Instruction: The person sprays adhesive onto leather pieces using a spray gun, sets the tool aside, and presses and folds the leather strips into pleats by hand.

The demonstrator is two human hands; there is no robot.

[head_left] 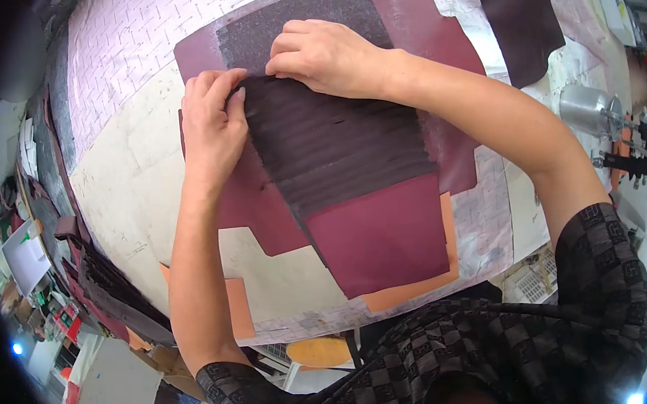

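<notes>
A large maroon leather-like panel [263, 215] with stepped edges lies on the table. On its middle sits a dark grey, rough-surfaced patch [307, 11]. Over the patch's lower part lies a dark striped sheet [341, 139], whose near end shows a smooth maroon section [380, 235]. My left hand [214, 119] pinches the sheet's far left corner between thumb and fingers. Close beside it, my right hand [322, 56] has its fingers closed at the sheet's far edge, fingertips partly hidden.
A separate dark brown piece [521, 23] lies at the far right. A spray gun with a metal cup [586, 110] stands at the right edge. Orange sheets [239, 308] show near the front edge. Dark stacked pieces [111, 286] hang along the left side.
</notes>
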